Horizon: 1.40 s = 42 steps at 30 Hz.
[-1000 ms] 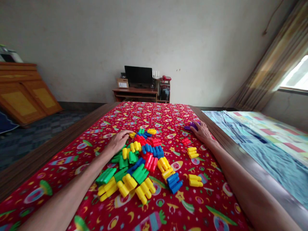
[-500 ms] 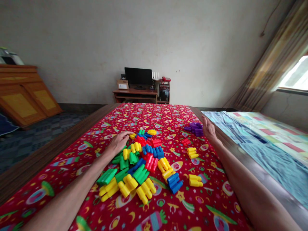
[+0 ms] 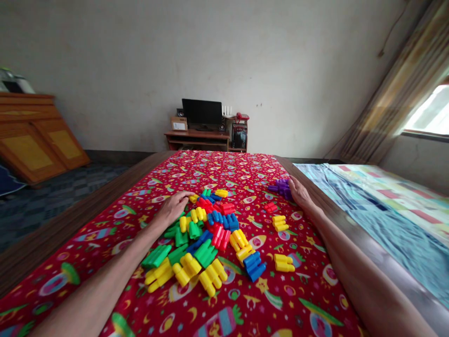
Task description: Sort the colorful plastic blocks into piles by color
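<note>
A loose heap of plastic building blocks in green, yellow, red and blue spreads over the red patterned cloth (image 3: 245,164). At the heap's left far edge rests my left hand (image 3: 174,206), palm down, its fingertips by a yellow block (image 3: 193,199); it holds nothing that I can see. My right hand (image 3: 300,194) stands on edge with fingers stretched, against the right side of a cluster of purple blocks (image 3: 279,187). Nearer me lie a small red block (image 3: 271,207) and two yellow blocks, one at mid-right (image 3: 280,223), the other (image 3: 284,263) closer.
The cloth covers a table with dark wooden edges (image 3: 140,166). To the right is a bed (image 3: 372,206) with a checked cover. Against the far wall stands a desk (image 3: 196,134) with a monitor (image 3: 201,111). A wooden cabinet (image 3: 38,135) is at left.
My right hand has come down and left, up to the purple blocks. My left hand stays in the same place, and the heap looks unchanged.
</note>
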{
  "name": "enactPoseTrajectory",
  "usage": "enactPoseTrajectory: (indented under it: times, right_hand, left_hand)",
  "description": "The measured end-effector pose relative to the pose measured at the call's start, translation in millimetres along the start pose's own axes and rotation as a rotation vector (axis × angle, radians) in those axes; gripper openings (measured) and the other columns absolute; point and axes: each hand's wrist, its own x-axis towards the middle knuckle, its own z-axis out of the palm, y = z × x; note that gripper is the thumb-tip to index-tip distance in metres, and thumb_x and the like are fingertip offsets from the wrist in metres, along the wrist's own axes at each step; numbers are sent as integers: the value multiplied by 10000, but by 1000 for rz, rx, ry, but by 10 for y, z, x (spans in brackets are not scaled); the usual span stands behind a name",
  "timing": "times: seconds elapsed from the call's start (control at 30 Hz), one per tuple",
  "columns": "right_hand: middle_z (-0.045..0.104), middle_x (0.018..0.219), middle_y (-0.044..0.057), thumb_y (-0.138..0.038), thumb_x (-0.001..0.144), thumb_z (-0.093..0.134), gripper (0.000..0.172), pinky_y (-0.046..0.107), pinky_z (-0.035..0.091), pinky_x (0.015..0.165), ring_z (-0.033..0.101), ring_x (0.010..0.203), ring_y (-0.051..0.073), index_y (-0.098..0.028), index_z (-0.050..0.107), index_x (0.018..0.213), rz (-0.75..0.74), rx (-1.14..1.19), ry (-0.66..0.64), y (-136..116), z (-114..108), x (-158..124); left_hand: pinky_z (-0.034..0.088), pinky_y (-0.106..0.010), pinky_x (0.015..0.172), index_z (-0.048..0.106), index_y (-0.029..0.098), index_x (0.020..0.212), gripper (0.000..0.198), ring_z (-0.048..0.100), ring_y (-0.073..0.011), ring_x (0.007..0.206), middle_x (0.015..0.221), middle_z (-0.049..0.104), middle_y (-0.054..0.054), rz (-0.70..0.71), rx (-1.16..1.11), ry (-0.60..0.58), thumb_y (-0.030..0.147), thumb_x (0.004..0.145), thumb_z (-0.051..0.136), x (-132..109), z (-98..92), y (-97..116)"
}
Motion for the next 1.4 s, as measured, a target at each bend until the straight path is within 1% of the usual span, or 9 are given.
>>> enactPoseTrajectory:
  times: [0.2,0.33,0.43,0.5,0.7,0.93,1.13,1.3,1.4]
  right_hand:
    - [672,1170,164,-441,955,277,539,415,464,934,624,1082,276,-117,588,1254,-99,-13,182,-449,-184,23]
    - [736,877,100,-380,924,459,380,331,503,768,680,823,227,-165,678,1147,-317,-131,-217,-947,-345,-76]
    - [732,950,82,-327,801,674,293,334,510,779,675,886,243,-226,721,1072,-467,-277,-596,-1131,-419,-196]
    - [717,1040,83,-287,741,739,314,352,513,816,660,971,264,-245,726,1052,-475,-371,-671,-1139,-413,-259]
    - [713,1010,102,-252,764,714,239,298,495,754,659,957,256,-200,720,997,-473,-504,-628,-1032,-174,-273]
    - [709,826,92,-304,885,551,213,238,415,642,635,735,177,-150,686,943,-459,-327,-380,-976,130,-279]
    - [715,753,76,-179,819,465,263,236,409,593,615,653,175,-131,664,985,-329,-121,-220,-931,294,-265]
    - [710,720,70,-166,824,457,251,240,417,596,613,616,166,-141,704,856,-444,-69,-305,-1064,193,-278]
    - [737,875,87,-181,843,501,264,266,474,687,675,780,202,-168,719,991,-534,10,-398,-1260,236,-406]
  left_hand:
    - [471,-322,986,697,181,1059,458,646,-231,1094,1182,704,-50,-4,-30,24,293,771,359,-1,14,15]
    - [481,-304,969,706,194,1043,442,652,-222,1078,1142,722,-37,1,-18,34,287,776,367,-6,13,18]
    - [487,-296,958,714,219,1033,431,656,-213,1065,1122,730,-15,9,-12,41,285,778,372,-5,17,11]
    - [493,-296,948,715,219,1037,436,660,-212,1051,1128,728,-11,10,-16,41,279,774,372,-2,19,7]
    - [500,-296,931,710,203,1070,449,663,-214,1036,1140,722,-27,-1,-24,16,278,780,376,-7,8,19]
    - [505,-287,913,718,218,1059,435,669,-208,1012,1124,729,-9,-4,-13,16,267,784,384,-9,-3,32]
    - [499,-277,921,728,237,1029,423,665,-202,1022,1117,731,7,-13,-25,23,251,781,386,-19,-5,47]
    - [500,-291,919,724,223,1050,427,669,-211,1009,1123,727,-9,-36,-45,18,255,788,387,-22,-8,54]
    - [496,-297,925,722,221,1055,430,667,-212,1017,1123,726,-15,-34,-49,18,252,788,387,-14,0,45]
